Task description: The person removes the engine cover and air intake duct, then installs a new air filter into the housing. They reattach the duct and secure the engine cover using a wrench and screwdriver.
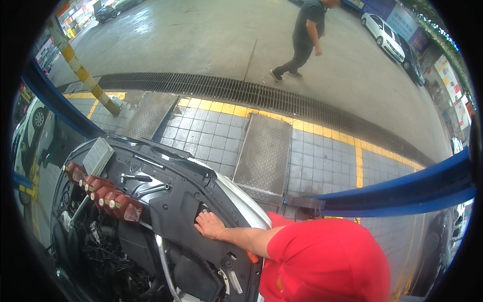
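Nearest the camera, a red-shirted shoulder (327, 261) was seen filling the lower right. From under it one bare forearm was stretched leftward, and the hand (209, 225) was laid flat on the black plastic front panel (176, 206) of the open engine bay, fingers (202, 217) spread slightly apart and pressed on the panel beside a small dark opening, nothing clamped in them. Which hand it was could not be told with certainty; it was taken as the left, and the other hand was not shown. Something small and orange (252, 257) was glimpsed under the forearm. Just left of the hand, a row of red ignition coils (103, 194) was lined up on the engine, with a ratchet wrench (136, 177) laid on the panel behind them and a pleated air filter (97, 156) resting further back. Beyond the car's nose, a steel checker plate (264, 156) was set in grey tiles edged with yellow. Blue lift arms (402, 194) were crossed at right. Farther off, a drain grate (241, 93) was run across, and a person in dark clothes (304, 35) was walking on wet concrete near a white car (383, 34).
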`<state>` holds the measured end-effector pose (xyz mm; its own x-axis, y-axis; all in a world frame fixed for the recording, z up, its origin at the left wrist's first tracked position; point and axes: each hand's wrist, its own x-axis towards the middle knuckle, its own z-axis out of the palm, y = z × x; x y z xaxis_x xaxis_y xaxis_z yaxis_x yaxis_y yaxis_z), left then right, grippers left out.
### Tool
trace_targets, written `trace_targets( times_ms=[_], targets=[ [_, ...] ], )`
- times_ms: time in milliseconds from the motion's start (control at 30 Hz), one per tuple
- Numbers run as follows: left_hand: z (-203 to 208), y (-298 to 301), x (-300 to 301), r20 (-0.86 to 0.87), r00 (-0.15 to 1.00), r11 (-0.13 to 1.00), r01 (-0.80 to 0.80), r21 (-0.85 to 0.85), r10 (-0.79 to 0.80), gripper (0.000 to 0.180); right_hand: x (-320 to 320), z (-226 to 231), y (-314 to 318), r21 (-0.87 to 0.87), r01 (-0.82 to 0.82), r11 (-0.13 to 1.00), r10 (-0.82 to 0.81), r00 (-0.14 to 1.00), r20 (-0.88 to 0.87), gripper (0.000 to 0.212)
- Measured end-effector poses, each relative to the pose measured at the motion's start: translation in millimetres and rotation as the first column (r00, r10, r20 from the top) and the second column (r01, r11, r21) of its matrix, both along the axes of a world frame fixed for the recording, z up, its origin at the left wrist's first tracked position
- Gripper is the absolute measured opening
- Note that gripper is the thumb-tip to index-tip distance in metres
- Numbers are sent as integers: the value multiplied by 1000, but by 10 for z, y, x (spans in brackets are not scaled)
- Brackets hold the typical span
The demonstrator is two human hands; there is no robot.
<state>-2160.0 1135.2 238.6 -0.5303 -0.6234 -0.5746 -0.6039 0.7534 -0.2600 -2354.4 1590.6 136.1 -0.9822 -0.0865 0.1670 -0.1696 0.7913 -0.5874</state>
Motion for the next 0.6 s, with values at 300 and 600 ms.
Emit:
trace_targets(
  times_ms=[300, 600],
  targets=[
    [-143, -145, 22, -22, 998, 998, 60, 24, -60, 57, 3, 12, 16, -9, -12, 1000, 12, 1000, 17, 28],
    [259, -163, 295, -166, 986, 998, 44, 52, -35, 61, -66, -107, -21, 74, -18, 997, 15, 999, 32, 29]
  ],
)
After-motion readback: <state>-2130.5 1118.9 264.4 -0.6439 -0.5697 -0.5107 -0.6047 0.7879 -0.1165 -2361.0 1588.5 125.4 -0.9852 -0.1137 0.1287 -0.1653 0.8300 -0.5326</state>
